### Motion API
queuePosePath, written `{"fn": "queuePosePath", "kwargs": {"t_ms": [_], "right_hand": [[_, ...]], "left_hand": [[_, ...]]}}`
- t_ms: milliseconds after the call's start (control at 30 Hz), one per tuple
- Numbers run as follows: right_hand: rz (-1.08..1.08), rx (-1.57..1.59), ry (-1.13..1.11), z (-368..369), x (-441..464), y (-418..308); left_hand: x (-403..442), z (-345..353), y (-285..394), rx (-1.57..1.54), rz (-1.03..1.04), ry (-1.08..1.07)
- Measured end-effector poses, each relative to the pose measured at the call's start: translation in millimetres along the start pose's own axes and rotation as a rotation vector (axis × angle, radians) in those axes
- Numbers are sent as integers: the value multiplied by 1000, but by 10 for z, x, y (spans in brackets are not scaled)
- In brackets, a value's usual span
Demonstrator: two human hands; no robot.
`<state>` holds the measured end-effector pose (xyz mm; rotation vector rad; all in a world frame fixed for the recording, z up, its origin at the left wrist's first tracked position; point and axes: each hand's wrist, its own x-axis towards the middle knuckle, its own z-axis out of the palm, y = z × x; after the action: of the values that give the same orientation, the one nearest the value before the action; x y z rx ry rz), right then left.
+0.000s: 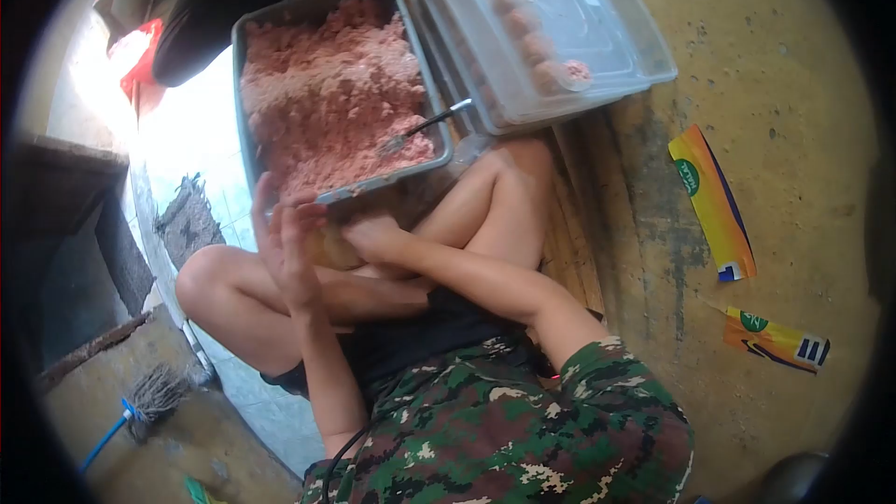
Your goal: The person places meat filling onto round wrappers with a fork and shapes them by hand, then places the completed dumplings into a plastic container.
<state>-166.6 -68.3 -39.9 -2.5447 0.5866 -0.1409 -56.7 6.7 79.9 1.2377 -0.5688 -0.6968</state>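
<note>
A grey tray (442, 135) full of pink minced meat (336, 84) lies in front of the crossed legs. In the meat's right part rests a fork-like utensil (425, 127) with a dark handle. My left hand (291, 247) is raised at the tray's near left edge, fingers apart, with pink residue on the fingertips and nothing held. Low over the lap, just below the tray, my right hand (373, 237) is curled and blurred beside a yellowish shape that I cannot make out.
Stacked clear plastic boxes (621, 56) with round meat balls (537, 47) stand right of the tray. Two yellow wrappers (714, 201) lie on the floor at right. A mop head (157, 394) is at lower left. Another person's dark-clothed leg (201, 23) shows at top left.
</note>
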Motion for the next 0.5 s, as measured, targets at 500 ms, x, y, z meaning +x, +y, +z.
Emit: {"fn": "queuePosePath", "kwargs": {"t_ms": [500], "right_hand": [[33, -126, -234, -364, -47, -99]], "left_hand": [[-35, -88, 39, -62, -52, -84]]}}
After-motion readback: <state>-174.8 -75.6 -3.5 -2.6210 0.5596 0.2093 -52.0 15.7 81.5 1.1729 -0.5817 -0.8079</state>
